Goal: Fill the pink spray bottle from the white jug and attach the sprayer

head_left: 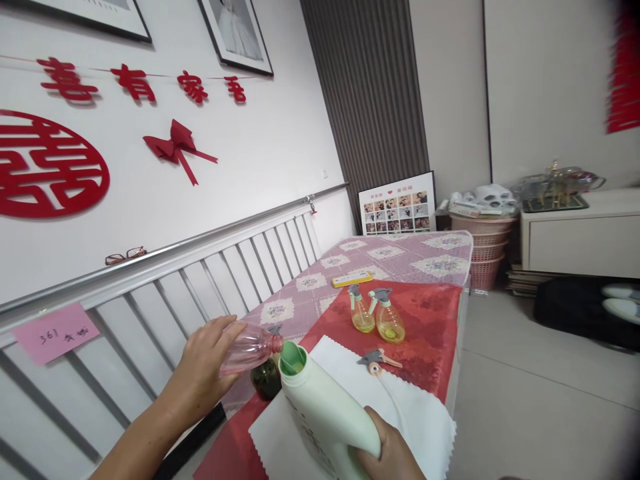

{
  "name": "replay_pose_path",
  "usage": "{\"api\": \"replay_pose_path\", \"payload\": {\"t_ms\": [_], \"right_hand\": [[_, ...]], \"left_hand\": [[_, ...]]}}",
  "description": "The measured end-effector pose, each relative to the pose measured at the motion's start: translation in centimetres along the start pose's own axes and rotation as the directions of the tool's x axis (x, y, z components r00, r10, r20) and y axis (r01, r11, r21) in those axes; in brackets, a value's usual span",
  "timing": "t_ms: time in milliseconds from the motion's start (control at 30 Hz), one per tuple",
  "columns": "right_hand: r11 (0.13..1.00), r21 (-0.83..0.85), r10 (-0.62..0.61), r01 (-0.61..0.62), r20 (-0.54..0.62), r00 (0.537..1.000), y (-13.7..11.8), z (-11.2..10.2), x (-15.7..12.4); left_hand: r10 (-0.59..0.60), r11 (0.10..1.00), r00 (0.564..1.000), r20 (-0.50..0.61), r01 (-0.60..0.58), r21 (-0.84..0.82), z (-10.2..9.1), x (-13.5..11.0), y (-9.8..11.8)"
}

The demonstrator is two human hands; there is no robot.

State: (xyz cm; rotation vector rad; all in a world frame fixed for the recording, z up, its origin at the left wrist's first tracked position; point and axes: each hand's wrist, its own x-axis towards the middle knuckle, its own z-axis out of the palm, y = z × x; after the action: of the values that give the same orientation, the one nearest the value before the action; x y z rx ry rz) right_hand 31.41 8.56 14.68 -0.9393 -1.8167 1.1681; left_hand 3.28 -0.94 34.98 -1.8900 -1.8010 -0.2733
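Observation:
My left hand (207, 353) is wrapped round a clear pink bottle (246, 348), tipped so that its open neck meets the mouth of a large pale green jug-like bottle (325, 407). My right hand (387, 450) grips that green bottle by its handle, and it leans toward the left. Whether liquid passes between them I cannot make out. Behind the two mouths, partly hidden, stands a dark green bottle (267, 379). A loose grey spray head (377, 360) with a thin tube lies on the white cloth (425, 417).
Two clear spray bottles (384, 319) with yellowish liquid stand on the red cloth (440, 313). A yellow box (352, 278) lies beyond, on the patterned bed cover (345, 260). A white railing (225, 280) runs along the left; pink baskets (486, 260) and a white cabinet (585, 233) stand at right.

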Motion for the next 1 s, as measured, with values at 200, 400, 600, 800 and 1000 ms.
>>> {"api": "replay_pose_path", "payload": {"t_ms": [200, 400, 600, 800, 1000], "right_hand": [[1.0, -0.016, -0.004, 0.004, -0.009, 1.0, -0.09, -0.03, -0.01], [1.0, -0.01, -0.002, 0.002, -0.001, 1.0, 0.1, -0.06, -0.04], [1.0, -0.014, -0.008, 0.008, 0.011, 1.0, 0.18, -0.1, 0.06], [1.0, -0.018, -0.003, 0.003, 0.002, 1.0, 0.09, -0.17, 0.04], [1.0, -0.018, 0.003, -0.003, 0.002, 1.0, 0.28, -0.04, -0.06]], "left_hand": [[0.02, 0.999, 1.0, 0.0, -0.02, 0.026, -0.21, 0.19, 0.03], [0.018, 0.998, 1.0, 0.022, -0.019, 0.057, -0.39, 0.34, 0.13], [0.025, 0.995, 0.999, 0.031, -0.028, 0.092, -0.67, 0.33, 0.35], [0.028, 0.991, 0.999, 0.015, -0.03, 0.13, -0.64, 0.39, 0.42], [0.043, 0.988, 0.999, 0.021, -0.046, 0.15, -0.69, 0.46, 0.34]]}}
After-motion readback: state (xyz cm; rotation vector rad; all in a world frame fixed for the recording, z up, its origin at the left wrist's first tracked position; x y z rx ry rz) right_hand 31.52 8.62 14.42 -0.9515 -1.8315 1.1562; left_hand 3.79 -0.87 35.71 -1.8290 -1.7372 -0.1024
